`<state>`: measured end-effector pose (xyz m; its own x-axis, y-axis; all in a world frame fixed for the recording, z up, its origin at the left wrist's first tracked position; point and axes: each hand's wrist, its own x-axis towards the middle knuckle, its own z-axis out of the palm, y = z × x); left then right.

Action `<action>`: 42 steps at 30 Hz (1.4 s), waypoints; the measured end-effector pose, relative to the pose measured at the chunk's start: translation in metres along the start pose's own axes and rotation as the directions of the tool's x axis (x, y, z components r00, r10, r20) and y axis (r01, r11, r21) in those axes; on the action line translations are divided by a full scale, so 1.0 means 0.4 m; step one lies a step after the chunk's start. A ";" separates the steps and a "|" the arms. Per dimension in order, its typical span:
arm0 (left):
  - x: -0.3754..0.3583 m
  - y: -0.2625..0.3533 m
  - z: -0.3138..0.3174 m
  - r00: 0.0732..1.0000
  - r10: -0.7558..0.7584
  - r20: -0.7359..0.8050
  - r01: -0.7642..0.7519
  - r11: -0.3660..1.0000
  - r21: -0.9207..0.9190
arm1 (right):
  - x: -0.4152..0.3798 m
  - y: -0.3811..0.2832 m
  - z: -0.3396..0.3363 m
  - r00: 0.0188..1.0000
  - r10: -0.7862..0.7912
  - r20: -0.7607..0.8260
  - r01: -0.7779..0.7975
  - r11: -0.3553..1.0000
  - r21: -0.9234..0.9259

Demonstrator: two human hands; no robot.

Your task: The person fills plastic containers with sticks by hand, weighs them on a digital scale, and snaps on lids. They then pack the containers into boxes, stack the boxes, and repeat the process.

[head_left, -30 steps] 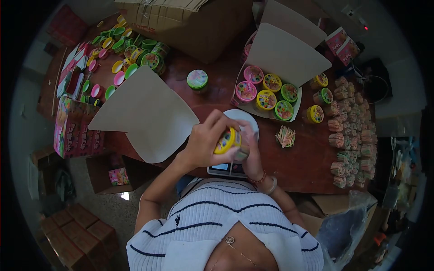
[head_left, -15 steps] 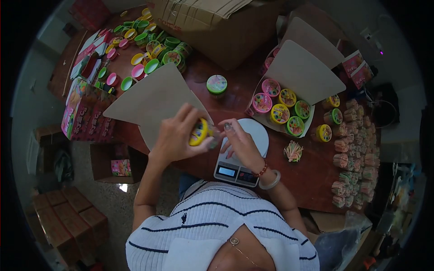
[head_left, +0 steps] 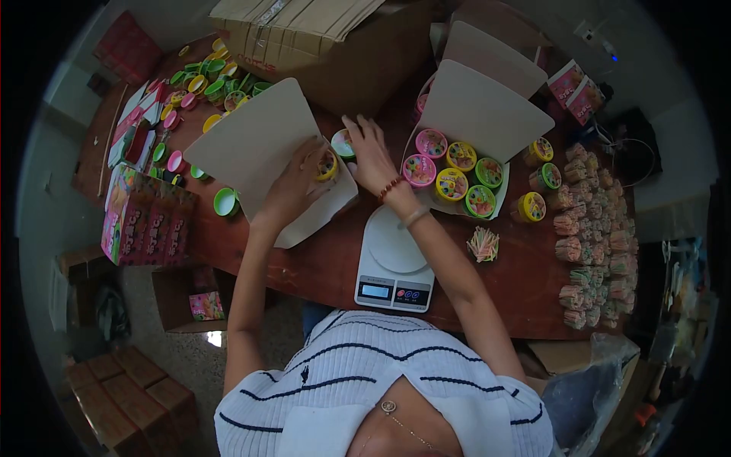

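Observation:
My left hand is closed on a yellow-lidded tub, which sits inside the open white box at the left. Just right of that box, my right hand is at a green-rimmed tub on the table, its fingers bent over the tub's right side. A second open white box holds several tubs with pink, yellow and green lids. The white scale stands in front of me with nothing on its round plate.
A large cardboard box stands at the back. Loose coloured tubs lie at the back left, near printed pink boxes. Bundled sticks and a loose stick pile are on the right, with three tubs beside them.
My left hand has carried the yellow-lidded tub up and left into the left box. My right hand has left the scale area and reached up to the green-rimmed tub.

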<state>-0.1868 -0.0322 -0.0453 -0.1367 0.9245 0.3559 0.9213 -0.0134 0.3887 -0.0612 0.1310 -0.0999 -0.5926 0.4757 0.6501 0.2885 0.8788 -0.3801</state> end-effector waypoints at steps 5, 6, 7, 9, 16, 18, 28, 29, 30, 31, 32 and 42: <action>-0.095 0.012 -0.128 0.949 -0.271 -0.159 0.287 0.953 0.094 | 0.034 0.030 -0.058 0.970 0.153 0.187 -0.195 0.953 0.233; -0.138 -0.008 -0.133 0.876 -0.329 -0.352 0.385 0.917 0.103 | 0.052 -0.007 -0.141 0.978 0.168 0.124 -0.194 0.949 0.248; -0.173 -0.019 -0.127 0.868 -0.341 -0.360 0.400 0.911 0.101 | 0.067 -0.043 -0.213 0.977 0.178 0.115 -0.204 0.938 0.281; -0.240 -0.029 -0.100 0.709 -0.521 -0.476 0.618 0.784 0.063 | 0.074 -0.100 -0.304 0.969 0.173 0.177 -0.225 0.912 0.344; -0.155 -0.089 -0.039 0.770 -0.610 -0.188 0.530 0.775 -0.344 | 0.001 -0.153 -0.173 0.948 -0.018 0.318 -0.096 0.936 0.339; -0.108 -0.105 0.000 0.801 -0.570 -0.183 0.480 0.794 -0.372 | 0.001 -0.152 -0.150 0.966 -0.031 0.257 -0.046 0.956 0.289; -0.039 -0.123 0.007 0.889 -0.403 -0.218 0.309 0.878 -0.366 | 0.028 -0.078 -0.032 0.978 0.106 0.178 -0.065 0.972 -0.225; -0.042 -0.136 -0.001 0.877 -0.383 -0.290 0.270 0.893 -0.360 | 0.016 -0.068 -0.029 0.980 0.097 0.175 -0.037 0.947 -0.320; -0.047 -0.168 -0.012 0.819 -0.422 -0.389 0.307 0.894 -0.325 | 0.013 -0.067 -0.045 0.980 0.097 0.172 -0.037 0.946 -0.322; -0.042 -0.203 -0.033 0.767 -0.405 -0.498 0.371 0.913 -0.170 | 0.009 -0.069 -0.074 0.990 0.068 0.126 -0.049 0.988 -0.147; -0.037 -0.245 -0.055 0.720 -0.362 -0.592 0.437 0.899 -0.018 | 0.004 -0.074 -0.105 0.996 0.057 0.074 -0.060 0.998 0.027; -0.029 -0.494 -0.085 0.792 -0.340 -0.507 0.362 0.930 -0.060 | -0.263 0.047 -0.595 0.823 0.385 -0.417 -0.445 0.894 -0.054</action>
<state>-0.3798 -0.0534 -0.0973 -0.6063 0.5440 0.5801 0.7860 0.2991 0.5410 0.1855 0.1066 -0.0188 -0.0631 0.7453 0.6637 0.5622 0.5760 -0.5934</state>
